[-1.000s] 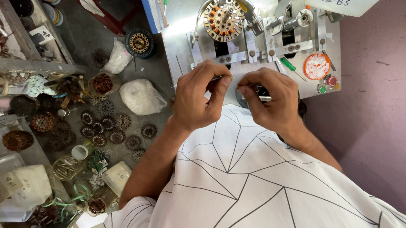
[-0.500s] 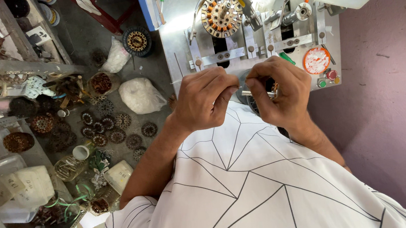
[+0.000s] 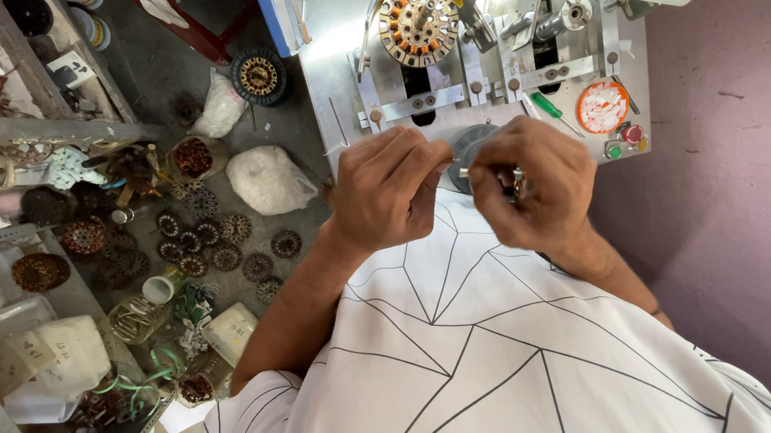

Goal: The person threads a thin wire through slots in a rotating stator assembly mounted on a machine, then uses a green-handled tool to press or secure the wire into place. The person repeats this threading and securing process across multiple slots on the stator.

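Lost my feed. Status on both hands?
Left hand pinching closed. Right hand gripping small metal tool. Wound stator mounted on machine behind. Nothing between.

Both hands met close together before the metal bench (image 3: 333, 79), left hand (image 3: 389, 190) beside right hand (image 3: 535, 182). Beyond them a stator (image 3: 419, 23) sat clamped on the bench fixture. Left of the bench, loose stators (image 3: 216, 234) and a filled bag (image 3: 269, 178) lay on the floor.
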